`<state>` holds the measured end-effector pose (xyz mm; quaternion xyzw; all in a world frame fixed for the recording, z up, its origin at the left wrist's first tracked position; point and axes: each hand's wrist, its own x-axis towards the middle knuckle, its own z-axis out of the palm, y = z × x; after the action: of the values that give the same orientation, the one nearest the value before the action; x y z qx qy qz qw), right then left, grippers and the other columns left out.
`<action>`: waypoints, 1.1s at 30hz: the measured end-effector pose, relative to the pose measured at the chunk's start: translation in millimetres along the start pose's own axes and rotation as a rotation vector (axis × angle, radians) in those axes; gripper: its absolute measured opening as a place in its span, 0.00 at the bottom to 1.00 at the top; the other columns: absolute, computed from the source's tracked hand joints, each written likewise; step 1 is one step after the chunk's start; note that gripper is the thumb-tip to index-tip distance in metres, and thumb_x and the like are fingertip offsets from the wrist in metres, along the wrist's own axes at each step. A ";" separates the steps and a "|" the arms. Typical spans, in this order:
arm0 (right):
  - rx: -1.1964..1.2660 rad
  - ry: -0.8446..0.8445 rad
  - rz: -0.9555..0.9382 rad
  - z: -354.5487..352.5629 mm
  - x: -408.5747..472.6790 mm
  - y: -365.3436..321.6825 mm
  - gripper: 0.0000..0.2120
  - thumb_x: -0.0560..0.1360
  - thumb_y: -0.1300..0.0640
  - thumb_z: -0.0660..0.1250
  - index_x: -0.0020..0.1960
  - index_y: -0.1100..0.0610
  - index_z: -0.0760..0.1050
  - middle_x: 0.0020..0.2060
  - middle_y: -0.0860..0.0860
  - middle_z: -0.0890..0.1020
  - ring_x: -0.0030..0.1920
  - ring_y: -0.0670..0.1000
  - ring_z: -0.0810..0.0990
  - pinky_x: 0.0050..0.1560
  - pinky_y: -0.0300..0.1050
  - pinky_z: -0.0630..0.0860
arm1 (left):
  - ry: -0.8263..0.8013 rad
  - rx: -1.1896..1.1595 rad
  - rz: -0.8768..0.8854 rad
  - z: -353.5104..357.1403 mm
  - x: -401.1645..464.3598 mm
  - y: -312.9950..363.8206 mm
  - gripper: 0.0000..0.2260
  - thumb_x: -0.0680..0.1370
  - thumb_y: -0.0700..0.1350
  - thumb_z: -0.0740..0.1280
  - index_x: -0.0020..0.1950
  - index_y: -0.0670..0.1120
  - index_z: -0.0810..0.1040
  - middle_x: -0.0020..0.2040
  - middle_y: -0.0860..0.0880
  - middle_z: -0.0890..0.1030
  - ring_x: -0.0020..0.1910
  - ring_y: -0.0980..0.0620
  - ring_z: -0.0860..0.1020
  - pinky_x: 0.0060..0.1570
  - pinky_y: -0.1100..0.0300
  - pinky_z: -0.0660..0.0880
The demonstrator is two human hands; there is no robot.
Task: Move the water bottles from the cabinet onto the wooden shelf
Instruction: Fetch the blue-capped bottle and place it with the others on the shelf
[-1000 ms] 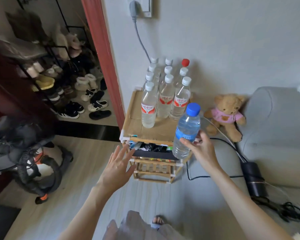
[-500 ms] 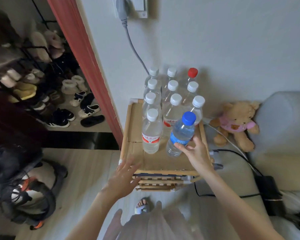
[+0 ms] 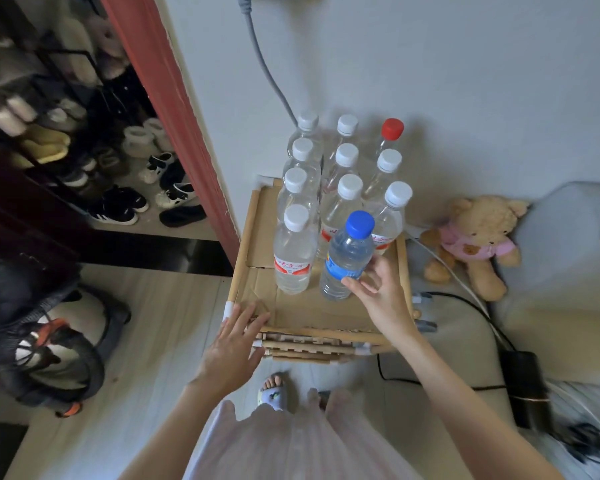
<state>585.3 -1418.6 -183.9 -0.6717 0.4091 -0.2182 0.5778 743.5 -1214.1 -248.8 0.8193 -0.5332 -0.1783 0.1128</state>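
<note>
A wooden shelf [image 3: 252, 216] stands against the wall, its top lined with cardboard. Several clear water bottles with white caps [image 3: 293, 251] stand on it in rows, and one red-capped bottle [image 3: 390, 131] is at the back right. A blue-capped bottle [image 3: 347, 254] stands upright at the front of the group. My right hand [image 3: 381, 292] holds its lower body, thumb on the blue label and fingers loosely around its right side. My left hand [image 3: 234, 344] is open, fingers spread, touching the shelf's front left corner.
A teddy bear [image 3: 475, 244] sits on the floor right of the shelf, beside a grey sofa [image 3: 575, 258], with cables and a black adapter [image 3: 525, 379]. A grey cord [image 3: 267, 71] hangs down the wall. A shoe rack [image 3: 84, 143] and a dark bag [image 3: 49, 341] are at left.
My right hand carried the blue-capped bottle up and set it on the shelf top beside the front white-capped bottle. My left hand moved forward to the shelf's front corner. My view came closer.
</note>
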 end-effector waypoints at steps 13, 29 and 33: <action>-0.217 0.168 -0.077 10.6 6.1 -10.5 0.26 0.65 0.47 0.74 0.58 0.48 0.66 0.52 0.45 0.77 0.51 0.46 0.77 0.52 0.51 0.77 | -0.042 0.111 0.011 -0.3 -1.3 1.1 0.29 0.72 0.48 0.69 0.70 0.48 0.62 0.71 0.42 0.64 0.71 0.39 0.58 0.65 0.48 0.53; -0.094 0.143 -0.078 9.6 2.3 -17.6 0.24 0.66 0.54 0.74 0.58 0.49 0.67 0.52 0.48 0.78 0.50 0.42 0.77 0.52 0.37 0.76 | -0.047 0.072 -0.011 -6.3 -0.2 6.7 0.29 0.76 0.50 0.62 0.73 0.51 0.53 0.75 0.46 0.53 0.74 0.43 0.47 0.67 0.54 0.44; 0.033 0.080 -0.109 3.7 0.4 -19.0 0.22 0.68 0.63 0.72 0.56 0.53 0.67 0.50 0.49 0.79 0.48 0.36 0.78 0.49 0.26 0.72 | -0.064 0.077 -0.022 -7.6 0.0 7.5 0.28 0.77 0.51 0.60 0.73 0.52 0.50 0.76 0.47 0.50 0.74 0.44 0.45 0.66 0.55 0.41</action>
<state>593.9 -1416.7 -166.7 -0.6740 0.3910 -0.2828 0.5593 740.4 -1217.2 -239.1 0.8229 -0.5337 -0.1848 0.0621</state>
